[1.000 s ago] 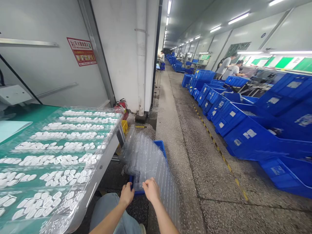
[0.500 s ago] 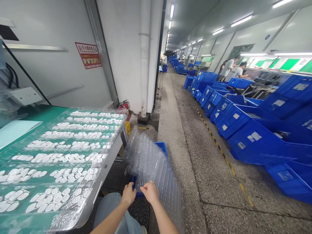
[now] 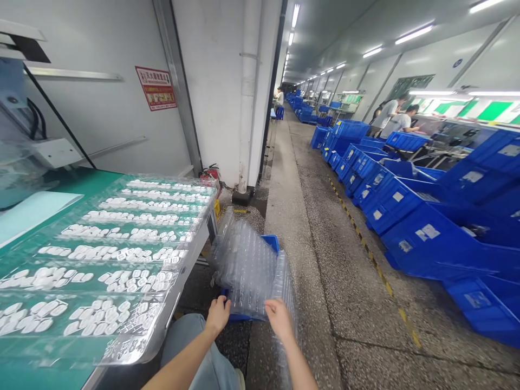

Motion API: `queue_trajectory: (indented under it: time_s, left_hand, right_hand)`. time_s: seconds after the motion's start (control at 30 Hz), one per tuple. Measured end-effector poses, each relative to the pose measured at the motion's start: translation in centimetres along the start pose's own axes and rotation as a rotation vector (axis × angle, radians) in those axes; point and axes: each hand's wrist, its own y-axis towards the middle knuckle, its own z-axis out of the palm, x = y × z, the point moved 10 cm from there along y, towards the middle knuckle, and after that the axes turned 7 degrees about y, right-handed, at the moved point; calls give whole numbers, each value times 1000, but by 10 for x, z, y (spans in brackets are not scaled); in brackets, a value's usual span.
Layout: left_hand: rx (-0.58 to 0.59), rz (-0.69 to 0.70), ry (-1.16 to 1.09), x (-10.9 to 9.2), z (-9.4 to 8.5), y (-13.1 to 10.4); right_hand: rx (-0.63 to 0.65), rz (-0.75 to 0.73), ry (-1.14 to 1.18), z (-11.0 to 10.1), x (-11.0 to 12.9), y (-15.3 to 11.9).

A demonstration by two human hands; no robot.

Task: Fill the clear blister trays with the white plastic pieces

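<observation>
A stack of thin, clear plastic ribbed trays (image 3: 247, 265) lies over a blue bin (image 3: 271, 242) on the floor, its sheets fanned and overhanging the rim. At the near left corner of the stack, my left hand (image 3: 218, 315) is closed, fingertips at a clear tray's edge. My right hand (image 3: 280, 319) pinches the near right edge of the clear plastic. One tray hangs down at the right, partly behind my right hand. What lies inside the bin is hidden by the plastic.
Left of me, a green-topped table (image 3: 97, 179) carries a clear tray with rows of small white rounded pieces (image 3: 97, 317). Blue crates (image 3: 426, 233) line the aisle on the right. A fire extinguisher (image 3: 210, 173) stands by the pillar. Co-workers (image 3: 400, 122) are farther off at the right.
My hands have moved apart, the right one going right to the plastic's edge. The right part of the plastic has folded more upright. The view has shifted slightly.
</observation>
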Motion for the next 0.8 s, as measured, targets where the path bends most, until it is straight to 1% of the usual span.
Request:
queue_trajectory:
  time_s: [0.13,0.23,0.3,0.4,0.5,0.57,0.67,0.73,0.8]
  left_hand:
    - [-25,12,1,-6,-10,-1]
    - [-41,29,-1,-14,-18,-2]
    - [-47,42,-3,-19,-23,-3]
    - [-53,61,-5,-26,-28,-6]
    - [-63,78,-12,-31,-33,-9]
    - [-77,94,-24,-35,-39,-13]
    - [-111,149,-58,-48,-51,-19]
    - [-140,218,-94,-65,-60,-25]
    - [-173,308,-137,-89,-70,-36]
  right_hand:
    - [-135,5,118,-54,-17,-9]
    - [-269,49,191,-97,-32,-21]
    - [-356,84,230,-122,-41,-32]
    - [-470,147,276,-148,-56,-52]
    - [-571,206,299,-164,-69,-74]
    - [-638,228,296,-175,-73,-90]
    - [-732,226,262,-202,-64,-113]
    - [-782,198,229,-226,-46,-126]
    - [-813,153,200,-250,-20,-139]
